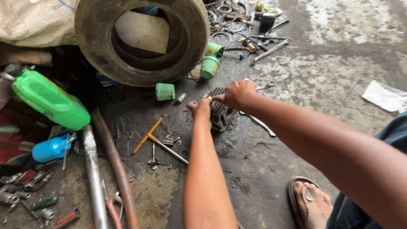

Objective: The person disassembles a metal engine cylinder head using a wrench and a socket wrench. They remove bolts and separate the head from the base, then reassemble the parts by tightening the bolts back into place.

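Note:
A grey finned metal engine cylinder [220, 114] rests on the oily concrete floor in the middle of the head view. My left hand [201, 109] grips its left side, fingers curled against the fins. My right hand [238, 93] is closed over its top edge from the right. A spanner [259, 123] lies on the floor just right of the cylinder, and another spanner end [267, 85] pokes out behind my right hand.
A worn tyre [140, 40] leans at the back. Green cans [209, 65], a green cap [165, 91], a green jug [48, 99], a blue bottle [51, 148], two pipes [114, 165], a T-handle wrench [157, 142], scattered tools and bolts lie around. My sandalled foot [311, 203] is lower right.

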